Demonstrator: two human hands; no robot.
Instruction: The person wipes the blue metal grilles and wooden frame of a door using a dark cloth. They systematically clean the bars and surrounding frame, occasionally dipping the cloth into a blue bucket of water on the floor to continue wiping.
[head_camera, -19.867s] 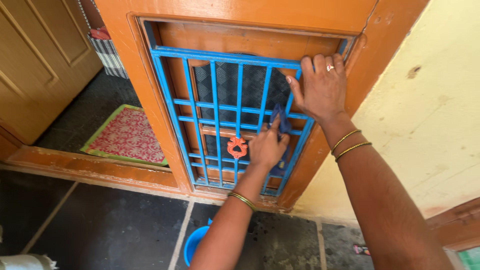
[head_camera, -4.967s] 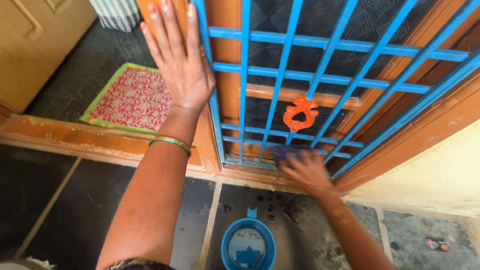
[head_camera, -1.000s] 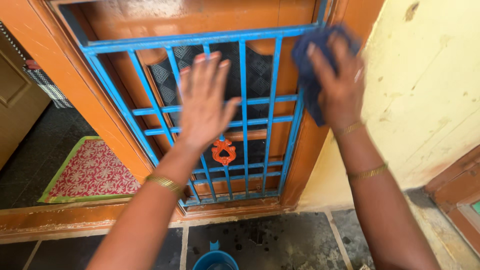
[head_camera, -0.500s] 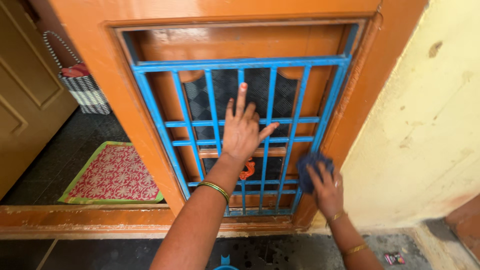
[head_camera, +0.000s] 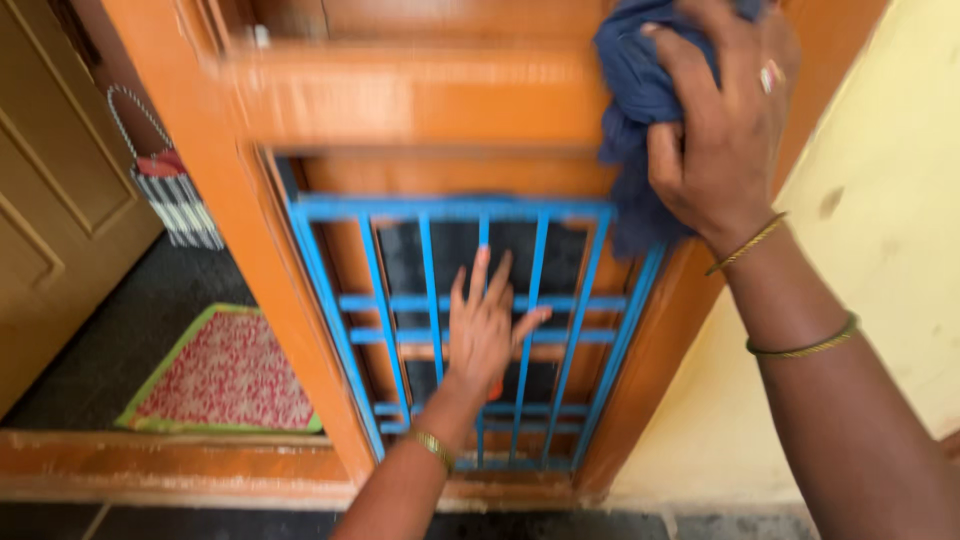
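Left hand (head_camera: 487, 325) is spread flat against the blue grille (head_camera: 455, 330), holding nothing; right hand (head_camera: 722, 120) clutches a blue cloth (head_camera: 630, 110) at the orange frame's (head_camera: 420, 95) top-right corner. I'd wipe firmly, bracing steady.
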